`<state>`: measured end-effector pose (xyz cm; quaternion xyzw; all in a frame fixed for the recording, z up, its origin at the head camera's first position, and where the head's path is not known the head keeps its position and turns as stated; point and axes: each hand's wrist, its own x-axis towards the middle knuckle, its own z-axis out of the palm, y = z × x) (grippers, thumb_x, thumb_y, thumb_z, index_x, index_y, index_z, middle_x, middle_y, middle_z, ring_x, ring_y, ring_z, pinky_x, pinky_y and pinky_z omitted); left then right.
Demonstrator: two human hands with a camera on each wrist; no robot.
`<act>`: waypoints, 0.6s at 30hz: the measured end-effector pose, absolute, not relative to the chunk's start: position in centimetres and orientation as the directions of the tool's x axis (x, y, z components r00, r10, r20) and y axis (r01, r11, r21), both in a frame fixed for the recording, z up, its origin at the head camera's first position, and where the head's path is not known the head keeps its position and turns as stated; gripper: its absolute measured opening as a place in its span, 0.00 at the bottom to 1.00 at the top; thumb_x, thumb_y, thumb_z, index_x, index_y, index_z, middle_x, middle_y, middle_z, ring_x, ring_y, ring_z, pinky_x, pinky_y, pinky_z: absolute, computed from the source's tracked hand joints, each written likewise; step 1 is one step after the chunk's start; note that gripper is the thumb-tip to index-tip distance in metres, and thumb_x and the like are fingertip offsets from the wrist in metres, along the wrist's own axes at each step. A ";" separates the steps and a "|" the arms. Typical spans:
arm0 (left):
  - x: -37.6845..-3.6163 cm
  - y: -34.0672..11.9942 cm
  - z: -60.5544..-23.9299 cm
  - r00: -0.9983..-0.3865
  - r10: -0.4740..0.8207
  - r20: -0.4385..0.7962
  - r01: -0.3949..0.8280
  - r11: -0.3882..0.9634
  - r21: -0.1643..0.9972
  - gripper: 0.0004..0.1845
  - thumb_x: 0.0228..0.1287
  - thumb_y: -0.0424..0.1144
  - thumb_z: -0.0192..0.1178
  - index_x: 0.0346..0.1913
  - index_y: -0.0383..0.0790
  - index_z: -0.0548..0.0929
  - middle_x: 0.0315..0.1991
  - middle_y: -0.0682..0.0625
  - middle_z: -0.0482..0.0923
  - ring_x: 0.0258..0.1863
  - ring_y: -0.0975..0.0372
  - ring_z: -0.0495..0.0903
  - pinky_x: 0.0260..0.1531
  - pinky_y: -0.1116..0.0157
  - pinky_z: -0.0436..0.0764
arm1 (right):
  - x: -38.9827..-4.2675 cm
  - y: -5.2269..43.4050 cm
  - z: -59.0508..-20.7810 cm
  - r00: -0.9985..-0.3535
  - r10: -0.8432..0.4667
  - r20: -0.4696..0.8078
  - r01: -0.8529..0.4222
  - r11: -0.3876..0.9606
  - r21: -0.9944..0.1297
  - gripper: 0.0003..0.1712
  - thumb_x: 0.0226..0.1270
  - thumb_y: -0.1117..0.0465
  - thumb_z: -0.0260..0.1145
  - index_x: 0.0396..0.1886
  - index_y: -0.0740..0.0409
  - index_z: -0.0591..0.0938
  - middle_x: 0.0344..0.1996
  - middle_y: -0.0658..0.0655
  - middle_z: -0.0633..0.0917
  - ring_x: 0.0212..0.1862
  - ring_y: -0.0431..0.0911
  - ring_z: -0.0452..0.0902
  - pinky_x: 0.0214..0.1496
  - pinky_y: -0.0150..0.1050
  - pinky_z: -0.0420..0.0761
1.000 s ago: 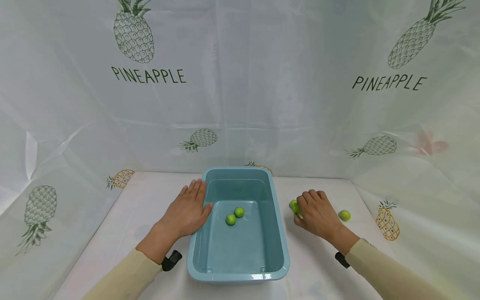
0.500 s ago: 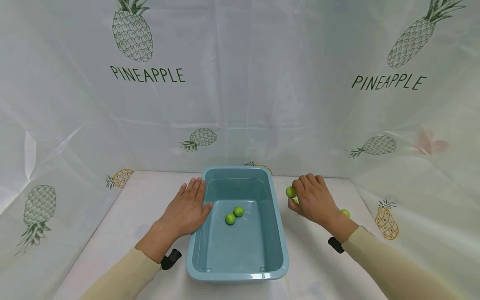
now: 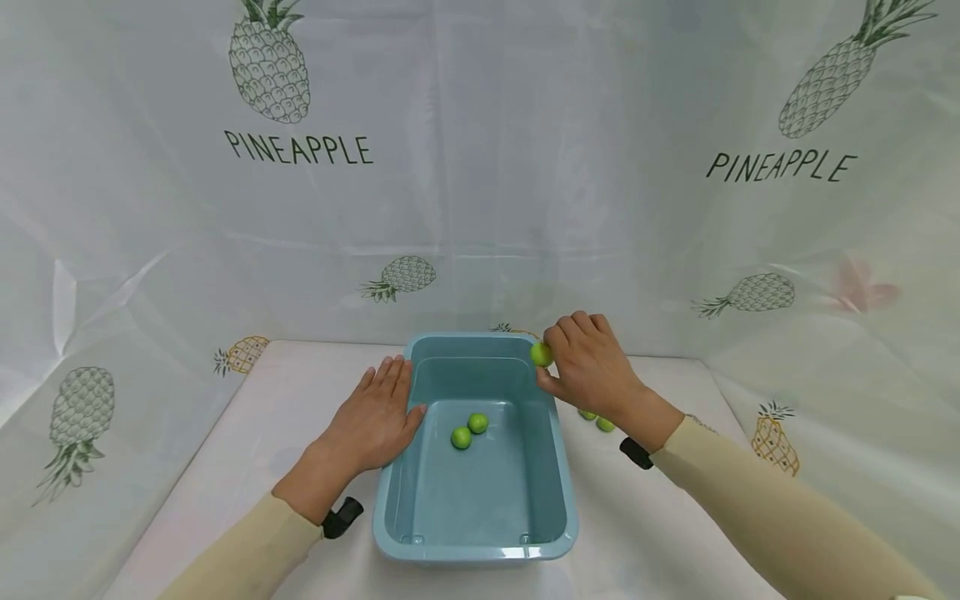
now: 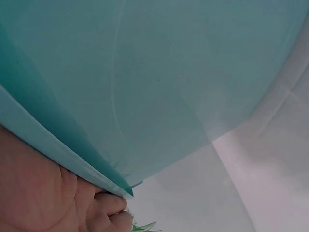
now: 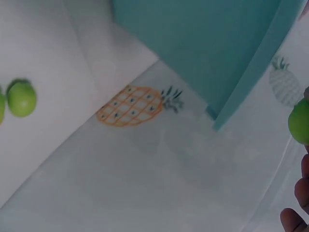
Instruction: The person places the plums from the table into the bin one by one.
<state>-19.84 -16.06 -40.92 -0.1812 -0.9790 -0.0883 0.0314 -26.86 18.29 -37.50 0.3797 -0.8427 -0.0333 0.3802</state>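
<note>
My right hand point(image 3: 596, 367) pinches a lime point(image 3: 542, 354) between fingers and thumb, above the far right corner of the blue plastic bin point(image 3: 474, 553). In the right wrist view that held lime point(image 5: 300, 122) shows at the right edge, with the fingertips point(image 5: 301, 193) below it. My left hand point(image 3: 375, 421) rests flat along the bin's left rim, fingers straight and thumb over the edge. Two limes point(image 3: 461, 437) lie side by side on the bin floor. On the table right of the bin, two more limes point(image 3: 605, 424) show partly under my right hand and wrist.
A white cloth covers the table point(image 3: 300, 375) and hangs as a backdrop point(image 3: 495, 167) with pineapple prints behind and at both sides. The bin's walls point(image 4: 159, 87) rise above the table, its right rim point(image 3: 566, 475) between the inside and the loose limes.
My right hand has lifted a lime from the table and carried it up and left to the bin's far right corner. My left hand and the limes inside have stayed put.
</note>
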 end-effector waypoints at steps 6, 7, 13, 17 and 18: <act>-19.8 -16.1 -40.9 -0.932 0.351 0.094 0.363 0.915 0.175 0.41 0.83 0.52 0.49 0.80 0.21 0.55 0.82 0.28 0.53 0.83 0.38 0.52 0.81 0.40 0.56 | -26.4 15.5 -38.2 -0.405 -0.752 0.520 -0.667 0.632 0.394 0.21 0.60 0.46 0.72 0.35 0.57 0.76 0.30 0.53 0.75 0.36 0.50 0.68 0.43 0.47 0.71; -19.8 -16.1 -40.9 -0.932 0.351 0.094 0.363 0.915 0.179 0.41 0.83 0.52 0.49 0.80 0.21 0.55 0.82 0.29 0.53 0.83 0.38 0.52 0.81 0.40 0.56 | -26.3 15.1 -38.4 -0.404 -0.764 0.503 -0.673 0.620 0.403 0.21 0.60 0.46 0.72 0.35 0.56 0.76 0.30 0.53 0.75 0.36 0.50 0.68 0.43 0.46 0.71; -19.9 -16.1 -40.9 -0.933 0.349 0.092 0.360 0.916 0.179 0.41 0.83 0.52 0.50 0.80 0.22 0.55 0.82 0.29 0.53 0.83 0.38 0.52 0.81 0.40 0.56 | -25.8 12.8 -39.5 -0.395 -0.808 0.437 -0.705 0.572 0.420 0.20 0.60 0.44 0.69 0.32 0.54 0.75 0.28 0.50 0.72 0.35 0.47 0.65 0.42 0.44 0.68; -19.9 -16.1 -41.0 -0.934 0.347 0.083 0.356 0.917 0.180 0.41 0.83 0.52 0.49 0.81 0.22 0.55 0.82 0.29 0.52 0.83 0.38 0.51 0.81 0.40 0.55 | -25.7 11.8 -40.1 -0.419 -0.816 0.398 -0.720 0.566 0.401 0.21 0.59 0.43 0.68 0.29 0.52 0.72 0.27 0.49 0.69 0.34 0.46 0.58 0.42 0.43 0.63; -20.0 -16.2 -41.1 -0.935 0.345 0.080 0.354 0.917 0.182 0.41 0.83 0.52 0.48 0.81 0.22 0.55 0.82 0.29 0.52 0.84 0.39 0.51 0.81 0.40 0.55 | -25.7 11.6 -40.2 -0.429 -0.818 0.383 -0.724 0.565 0.396 0.21 0.60 0.43 0.68 0.28 0.52 0.71 0.26 0.49 0.68 0.34 0.45 0.57 0.42 0.43 0.61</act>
